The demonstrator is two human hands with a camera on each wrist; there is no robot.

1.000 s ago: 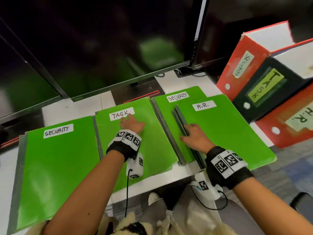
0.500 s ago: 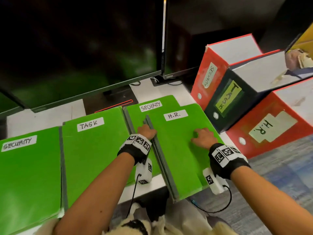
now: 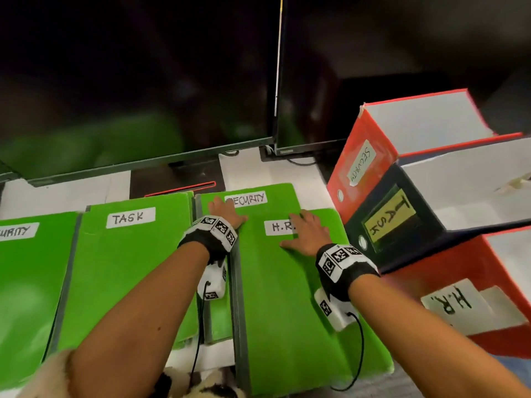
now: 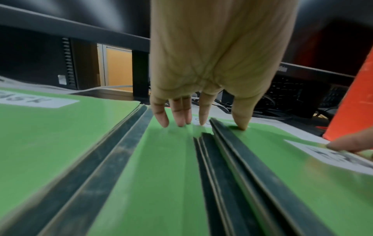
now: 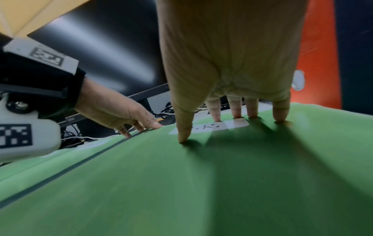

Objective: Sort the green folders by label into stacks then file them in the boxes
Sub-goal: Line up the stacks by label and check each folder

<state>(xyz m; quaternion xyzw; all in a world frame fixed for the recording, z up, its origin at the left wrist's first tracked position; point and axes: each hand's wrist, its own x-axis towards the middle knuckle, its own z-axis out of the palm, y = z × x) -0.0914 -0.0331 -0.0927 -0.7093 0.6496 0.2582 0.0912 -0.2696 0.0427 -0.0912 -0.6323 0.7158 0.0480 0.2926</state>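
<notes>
Green folders lie side by side on the white desk. The H.R. folder [image 3: 298, 305] tops a stack with dark spines at the right, partly over a SECURITY folder [image 3: 273, 196]. My right hand [image 3: 309, 234] presses flat on the H.R. folder [image 5: 201, 183], fingers spread across its label. My left hand [image 3: 225, 212] rests with straight fingers on the SECURITY folder [image 4: 161, 159], its thumb on the H.R. stack's spine edge. A TASK folder [image 3: 129, 268] and another SECURITY folder [image 3: 23, 282] lie further left.
Three tilted boxes stand at the right: a red SECURITY box [image 3: 362, 165], a dark TASK box [image 3: 388, 219], a red H.R. box [image 3: 459, 297]. Two dark monitors [image 3: 143, 81] stand behind the folders, with cables at their bases. The desk's front edge [image 3: 201, 357] is near.
My left hand left the TASK folder and moved right to the spine edge of the H.R. stack. My right hand slid up to the H.R. label. The stack has shifted and straightened.
</notes>
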